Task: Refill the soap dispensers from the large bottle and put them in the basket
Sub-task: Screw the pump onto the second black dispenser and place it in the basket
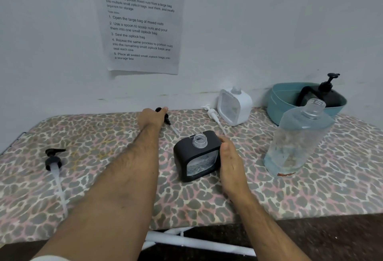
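A black square soap dispenser (196, 157) stands uncapped in the middle of the table, its clear neck open. My right hand (230, 161) grips its right side. My left hand (152, 118) reaches to the far side of the table and closes on a black pump head (166, 118) lying there. The large clear bottle (298, 138) stands uncapped at the right, a little liquid at its bottom. A white dispenser (235, 106) stands uncapped at the back, its white pump (213, 114) lying beside it. The teal basket (277, 103) at the back right holds a black dispenser (323, 90) with its pump on.
Another black pump (54, 162) with a long clear tube lies at the left of the leopard-print table cover (103, 146). A printed sheet (141, 22) hangs on the wall behind. A white frame bar (199, 242) shows below the table's near edge.
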